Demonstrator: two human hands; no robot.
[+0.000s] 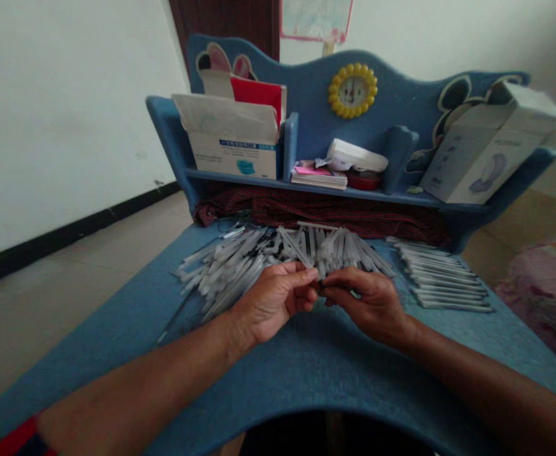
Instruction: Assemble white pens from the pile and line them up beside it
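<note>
My left hand (282, 294) and my right hand (368, 304) meet over the desk, their fingertips almost touching. The left fingers are closed, and what looks like a clear pen barrel shows at their tips, partly hidden and blending with the pile behind. Between the right thumb and index finger is a small dark pen part (322, 287), mostly covered. Just beyond the hands lies a heap of clear pen barrels (233, 269), with another bunch of barrels (342, 247) beside it. To the right, several pens with dark tips (442, 275) lie side by side in a row.
The blue desk (268, 386) has a curved front edge. Its back shelf carries a face-mask box (235, 149), a stack of paper (318, 179), a white tilted box (489, 149) and a yellow flower-shaped clock (353, 90). A checked cloth (306, 208) lies under the shelf.
</note>
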